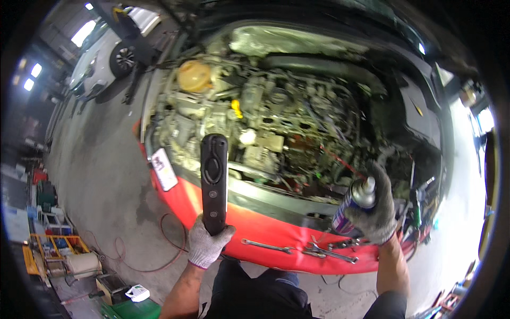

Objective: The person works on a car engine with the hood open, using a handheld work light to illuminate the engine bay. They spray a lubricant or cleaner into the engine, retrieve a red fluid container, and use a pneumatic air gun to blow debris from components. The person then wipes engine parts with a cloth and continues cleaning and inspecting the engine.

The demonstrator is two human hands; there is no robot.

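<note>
Spray can gripped in your right hand over the engine bay, your left hand clenched around a black work light at its front edge.

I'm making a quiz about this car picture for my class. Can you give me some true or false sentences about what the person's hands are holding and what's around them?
1. The left hand holds a long black part upright. True.
2. The right hand holds a hammer. False: it holds a spray can.
3. Both hands are bare. False: both wear grey knit gloves.
4. Wrenches lie on the red cover at the car's front edge. True.
5. The engine bay is closed. False: it is open, with a yellow reservoir showing.
</note>
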